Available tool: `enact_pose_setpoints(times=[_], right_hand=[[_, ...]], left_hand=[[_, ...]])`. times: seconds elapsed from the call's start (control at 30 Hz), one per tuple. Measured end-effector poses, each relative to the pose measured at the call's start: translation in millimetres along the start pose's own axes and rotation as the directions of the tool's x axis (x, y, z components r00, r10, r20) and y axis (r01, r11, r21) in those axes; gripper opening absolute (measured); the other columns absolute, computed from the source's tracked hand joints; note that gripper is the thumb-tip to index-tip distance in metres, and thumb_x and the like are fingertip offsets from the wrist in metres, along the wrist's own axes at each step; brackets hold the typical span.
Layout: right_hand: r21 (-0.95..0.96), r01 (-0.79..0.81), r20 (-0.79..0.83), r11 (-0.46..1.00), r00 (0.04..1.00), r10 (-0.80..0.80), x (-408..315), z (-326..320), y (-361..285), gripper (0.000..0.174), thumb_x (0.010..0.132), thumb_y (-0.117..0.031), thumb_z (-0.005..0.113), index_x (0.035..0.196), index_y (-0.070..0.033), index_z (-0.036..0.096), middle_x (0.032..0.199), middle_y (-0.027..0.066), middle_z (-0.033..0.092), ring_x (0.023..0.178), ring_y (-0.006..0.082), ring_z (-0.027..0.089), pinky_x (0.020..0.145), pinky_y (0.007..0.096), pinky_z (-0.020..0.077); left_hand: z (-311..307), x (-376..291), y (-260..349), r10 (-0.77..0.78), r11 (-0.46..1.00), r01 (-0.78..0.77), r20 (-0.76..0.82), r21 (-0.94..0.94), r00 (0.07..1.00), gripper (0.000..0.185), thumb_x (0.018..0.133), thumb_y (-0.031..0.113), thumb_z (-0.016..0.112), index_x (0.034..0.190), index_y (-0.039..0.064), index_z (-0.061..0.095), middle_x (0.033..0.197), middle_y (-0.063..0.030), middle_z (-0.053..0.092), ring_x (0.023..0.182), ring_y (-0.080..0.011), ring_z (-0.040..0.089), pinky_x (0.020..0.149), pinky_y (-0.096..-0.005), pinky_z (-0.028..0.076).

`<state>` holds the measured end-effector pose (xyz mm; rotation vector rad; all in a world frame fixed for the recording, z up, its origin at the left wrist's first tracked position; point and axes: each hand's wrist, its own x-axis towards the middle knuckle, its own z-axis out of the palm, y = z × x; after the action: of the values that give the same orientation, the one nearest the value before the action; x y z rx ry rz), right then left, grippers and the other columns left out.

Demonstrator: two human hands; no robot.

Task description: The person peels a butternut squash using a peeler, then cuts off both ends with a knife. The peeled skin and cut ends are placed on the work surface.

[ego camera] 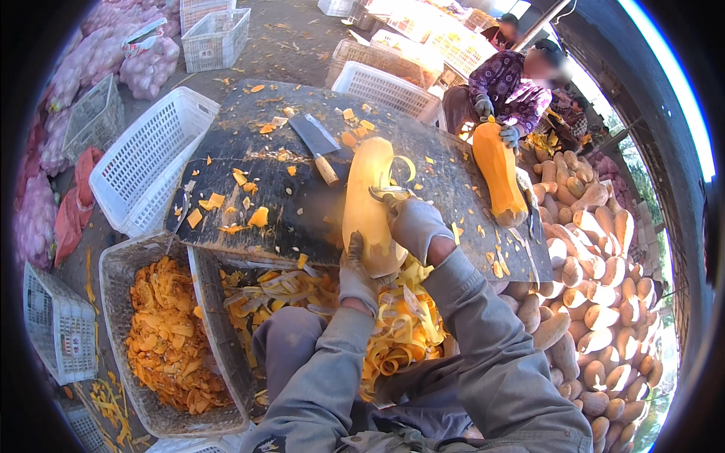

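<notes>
A long, mostly peeled butternut-type squash point(368, 198) stands tilted at the near edge of a dark work board point(306, 198). My gloved left hand point(358, 277) grips its lower end, where some skin remains. In my gloved right hand point(416, 221) is a metal peeler point(391, 193), its blade against the squash's right side, with a curled strip of peel point(405, 168) beside it. A cleaver point(314, 136) with a wooden handle lies on the board beyond the squash, among seeds and orange scraps. Long peel ribbons point(396, 340) are heaped below the board, between my knees.
At left stand a crate of orange pulp point(170, 340), a white plastic crate point(150, 164) and net sacks point(150, 65). A co-worker point(510, 85) holds another peeled squash point(498, 175) at the board's right end. Many unpeeled squashes point(600, 317) are piled at right.
</notes>
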<state>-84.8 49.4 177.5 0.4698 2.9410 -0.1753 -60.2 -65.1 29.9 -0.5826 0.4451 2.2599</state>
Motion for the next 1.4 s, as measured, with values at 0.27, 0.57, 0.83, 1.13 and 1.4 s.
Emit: enact_pose_setpoints(times=[0.27,0.57,0.83,1.13,1.4], right_hand=[[0.057,-0.003,-0.193,0.998,0.981,0.014,-126.4,43.0,-7.2,0.04,0.103,-0.022,0.062,0.141,-0.012,0.069,0.108,0.0242,0.071,0.088,0.0432,0.072,0.078,0.0519,0.0589],[0.27,-0.073,0.039,0.96,0.997,0.065,-208.4,117.8,13.2,0.052,0.101,-0.02,0.062,0.153,-0.017,0.058,0.115,0.0264,0.069,0.102,0.0438,0.071,0.087,0.0492,0.0586],[0.512,0.201,-0.477,0.835,0.875,0.082,-95.9,59.0,68.7,0.045,0.1,-0.01,0.067,0.145,-0.009,0.067,0.112,0.0207,0.073,0.093,0.0355,0.072,0.085,0.042,0.0568],[0.594,0.01,-0.243,0.805,0.955,0.168,135.8,31.6,73.1,0.039,0.102,-0.026,0.061,0.136,-0.012,0.073,0.104,0.0261,0.077,0.097,0.0421,0.076,0.084,0.0476,0.0588],[0.591,-0.12,-0.051,0.798,0.981,0.186,113.6,48.9,63.0,0.036,0.101,-0.028,0.06,0.125,-0.008,0.077,0.112,0.0289,0.076,0.106,0.0433,0.075,0.092,0.0475,0.0586]], left_hand=[[-6.7,13.0,-3.4,-0.023,1.0,0.023,0.012,-0.015,1.0,0.074,0.094,0.066,0.073,0.15,0.022,0.056,0.145,-0.0081,0.063,0.126,-0.0357,0.064,0.1,-0.0662,0.053],[15.0,-22.9,8.3,0.033,0.986,-0.033,0.003,0.162,0.999,0.093,0.09,0.081,0.063,0.158,0.021,0.045,0.152,-0.0126,0.058,0.126,-0.0409,0.063,0.101,-0.0637,0.052],[7.1,-7.3,3.4,0.063,0.977,-0.051,-0.052,0.208,0.997,0.09,0.087,0.085,0.063,0.151,0.023,0.052,0.143,-0.009,0.065,0.122,-0.0368,0.067,0.085,-0.0584,0.059],[5.8,-11.3,5.4,0.083,0.967,-0.08,0.001,0.24,0.997,0.091,0.087,0.081,0.067,0.157,0.027,0.048,0.156,-0.0091,0.055,0.135,-0.0431,0.058,0.097,-0.0734,0.052],[2.3,-13.1,8.5,0.09,0.969,-0.084,-0.016,0.232,0.996,0.085,0.088,0.079,0.069,0.154,0.027,0.05,0.154,-0.0086,0.056,0.134,-0.0423,0.057,0.097,-0.0745,0.051]])
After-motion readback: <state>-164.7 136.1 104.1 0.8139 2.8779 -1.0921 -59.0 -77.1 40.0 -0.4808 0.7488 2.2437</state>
